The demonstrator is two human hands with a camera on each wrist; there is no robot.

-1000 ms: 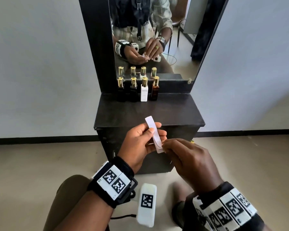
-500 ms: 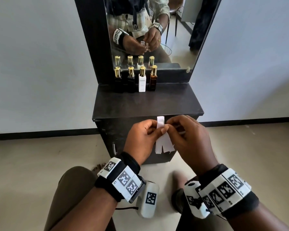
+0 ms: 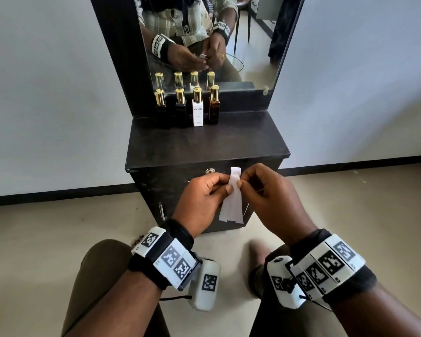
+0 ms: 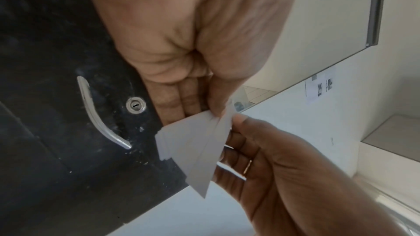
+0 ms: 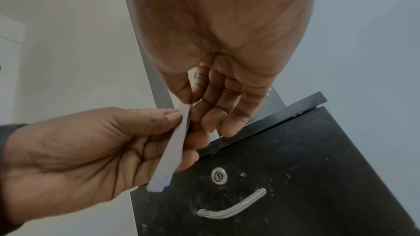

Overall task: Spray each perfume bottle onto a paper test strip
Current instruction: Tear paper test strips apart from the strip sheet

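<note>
Several gold-capped perfume bottles stand in a row at the back of the black dresser top (image 3: pixel 204 147): two black ones (image 3: pixel 161 110) (image 3: pixel 181 109), a white one (image 3: pixel 197 110) and a brown one (image 3: pixel 213 108). In front of the dresser, both hands hold a fanned bundle of white paper test strips (image 3: pixel 232 203) (image 4: pixel 197 148) (image 5: pixel 172 153). My left hand (image 3: pixel 212 190) grips the bundle between thumb and fingers. My right hand (image 3: pixel 258 188) pinches a strip near its top end.
A mirror (image 3: pixel 204 37) rises behind the bottles and reflects them and the hands. The dresser front has a keyhole (image 3: pixel 209 171) and a chrome handle (image 5: pixel 232 205). White walls stand on both sides; beige floor and my knees lie below.
The strips have turned from one tilted stack to a fan hanging down. Both hands came together at the bundle's top, and the head view drew closer to the dresser.
</note>
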